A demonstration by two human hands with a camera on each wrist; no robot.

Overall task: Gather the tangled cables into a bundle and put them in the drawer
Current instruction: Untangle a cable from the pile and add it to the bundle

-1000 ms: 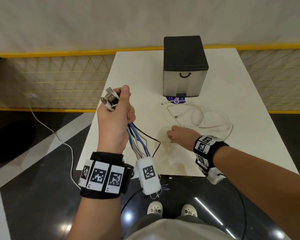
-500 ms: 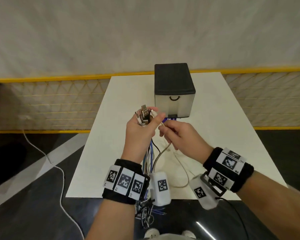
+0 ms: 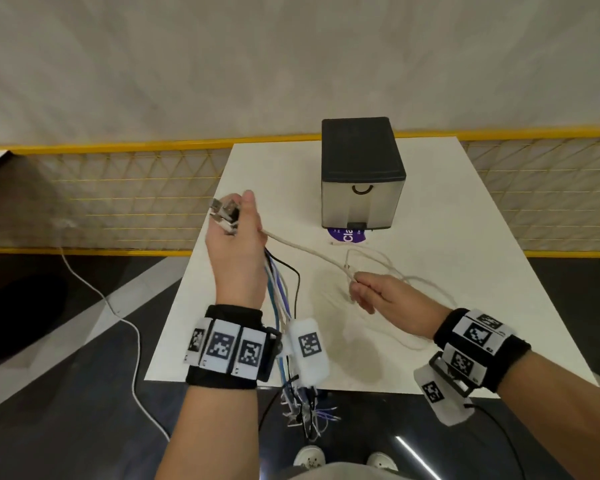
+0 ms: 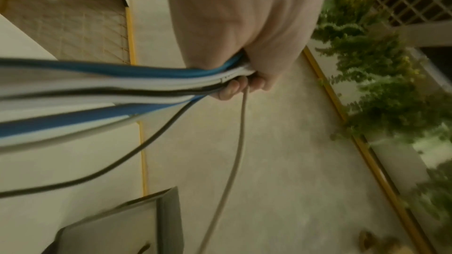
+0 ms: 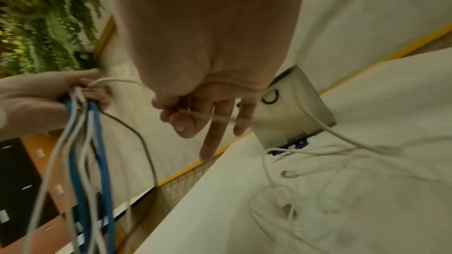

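My left hand [image 3: 238,244] is raised over the table's left edge and grips a bundle of blue, white and black cables [image 3: 278,292], plug ends [image 3: 224,213] sticking out above the fist. The strands [image 4: 102,84] hang past the wrist below the table edge. A white cable [image 3: 305,251] runs taut from that fist to my right hand [image 3: 378,294], which pinches it between thumb and forefinger [image 5: 176,115], other fingers loose. The rest of the white cable [image 3: 395,268] lies looped on the table. The small drawer box [image 3: 361,178] stands shut behind it, black top, ring handle.
The white table [image 3: 447,220] ends just before my wrists. A purple label [image 3: 347,235] sticks out from under the drawer box. A yellow mesh fence [image 3: 118,192] runs behind, and a white cord [image 3: 118,313] trails on the dark floor at left.
The hands were together in front of the drawer box; now they have parted. The left hand moved left with the bundle, and the right slid down the white cable, drawing it taut.
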